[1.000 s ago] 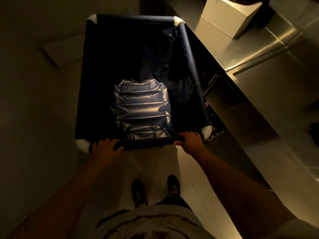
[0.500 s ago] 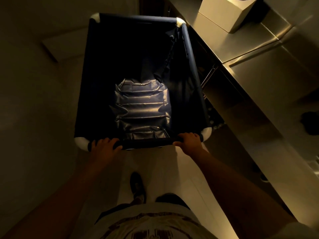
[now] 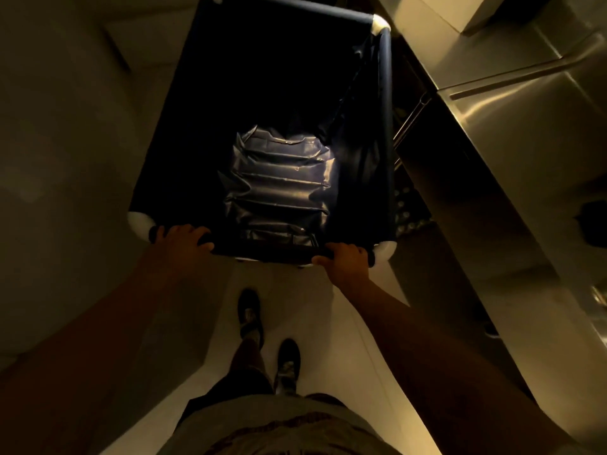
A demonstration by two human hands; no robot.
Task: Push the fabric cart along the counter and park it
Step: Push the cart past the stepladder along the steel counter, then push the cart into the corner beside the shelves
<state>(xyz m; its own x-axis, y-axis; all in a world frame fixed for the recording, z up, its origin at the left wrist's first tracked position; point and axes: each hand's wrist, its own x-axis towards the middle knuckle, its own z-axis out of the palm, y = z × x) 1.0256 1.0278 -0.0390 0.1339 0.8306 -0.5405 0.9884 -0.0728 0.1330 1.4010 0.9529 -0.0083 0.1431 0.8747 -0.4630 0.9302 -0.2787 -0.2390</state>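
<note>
A dark blue fabric cart (image 3: 385, 103) with white corner joints fills the upper middle of the view. Its black handle bar (image 3: 262, 248) runs across the near end. My left hand (image 3: 182, 237) grips the bar near the left corner. My right hand (image 3: 345, 258) grips it near the right corner. A shiny dark padded bundle (image 3: 279, 188) lies in the bottom of the cart. The cart's right side runs close along the steel counter (image 3: 512, 126).
A pale box (image 3: 450, 8) sits on the counter at the top right. A dark object (image 3: 594, 224) lies on the counter at the right edge. Dark shelving shows under the counter. A pale floor lies on the left, and my feet (image 3: 262, 336) stand behind the cart.
The cart has rolled forward along the counter; the box and counter seam have slid toward the top. The cart now angles slightly right, and I have taken a step.
</note>
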